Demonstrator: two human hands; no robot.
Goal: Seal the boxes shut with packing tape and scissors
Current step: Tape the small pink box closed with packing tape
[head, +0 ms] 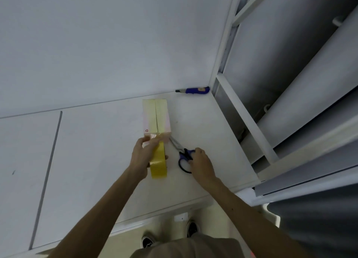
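Bare packing or stockroom workstation, not a home. Plain white counter (87, 151) set against a blank white wall (116, 44), with a grey seam strip (46, 180) across its top. White-painted metal rack frame (249, 125) with grey panels at the counter's right end. Packing gear out: yellow tape roll (158, 164), blue-handled scissors (184, 157), blue utility knife (193, 90) by the wall, small cardboard box (156, 116). Pale hard floor (168, 226) below.

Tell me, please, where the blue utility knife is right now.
In the head view, the utility knife lies at the far right corner of the table, along the wall, just beyond and right of the box, beside the white shelf frame.
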